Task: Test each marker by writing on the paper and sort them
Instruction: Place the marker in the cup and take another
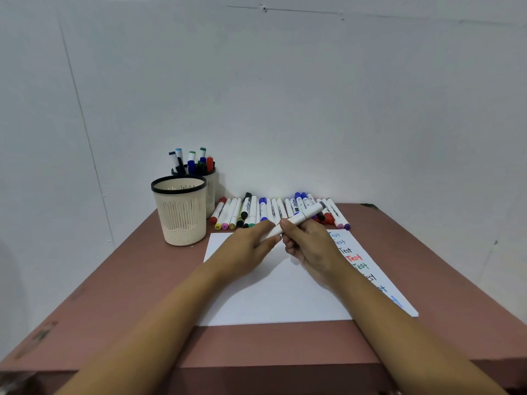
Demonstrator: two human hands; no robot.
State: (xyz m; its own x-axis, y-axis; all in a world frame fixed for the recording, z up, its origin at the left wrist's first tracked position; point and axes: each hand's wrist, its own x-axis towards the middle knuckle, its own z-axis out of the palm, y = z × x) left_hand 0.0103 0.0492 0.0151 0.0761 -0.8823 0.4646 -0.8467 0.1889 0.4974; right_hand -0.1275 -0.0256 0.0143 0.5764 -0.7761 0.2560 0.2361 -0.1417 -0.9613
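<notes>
— So, what stands at the left of the table (pixel 114 280)?
— Two cream cups with black rims, one close behind the other. The front cup (pixel 179 215) is nearer the person. The back cup (pixel 211 192) is by the wall and holds upright markers (pixel 191 161) with blue, green, black and red caps.
— And beside them?
— A row of markers (pixel 256 210) lies side by side along the far edge of the paper (pixel 273 297), running rightward from just beside the cups.
— Where are the hands?
— Both are over the top of the sheet, just in front of that row. The left hand (pixel 251 245) pinches the lower end of a white marker (pixel 302 216) with its fingertips. The right hand (pixel 310 246) has its fingers curled round the middle of the barrel.
— How does that marker lie?
— Tilted, held above the sheet, with its grey-capped end pointing up and to the right over the row.
— Anything further right?
— The word "Test" (pixel 354 257) is written several times down the paper's right edge, in blue, black and red.
</notes>
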